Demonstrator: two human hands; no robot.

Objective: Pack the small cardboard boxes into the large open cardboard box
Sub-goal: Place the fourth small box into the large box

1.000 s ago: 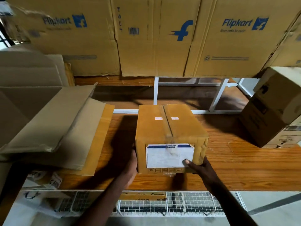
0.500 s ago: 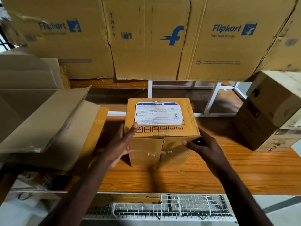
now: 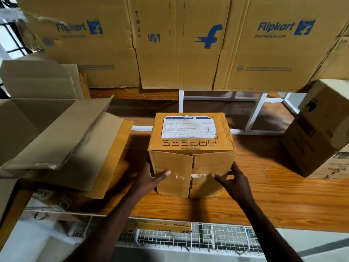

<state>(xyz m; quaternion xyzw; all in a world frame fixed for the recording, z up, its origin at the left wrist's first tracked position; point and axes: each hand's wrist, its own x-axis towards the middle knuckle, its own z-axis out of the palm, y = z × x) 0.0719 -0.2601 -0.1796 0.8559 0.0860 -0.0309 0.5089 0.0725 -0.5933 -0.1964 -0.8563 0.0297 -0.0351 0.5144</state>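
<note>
We have tipped the small box (image 3: 191,154) so its label faces up. Our left hand (image 3: 151,179) and right hand (image 3: 233,181) grip its sides on the bench (image 3: 273,201), beside the big open box (image 3: 47,133).

The small box (image 3: 191,154) stands in the middle of the wooden table (image 3: 273,201), with the large open box (image 3: 47,133) at its left, another box (image 3: 321,133) well apart at its right, and flattened cartons (image 3: 179,42) standing behind.
</note>
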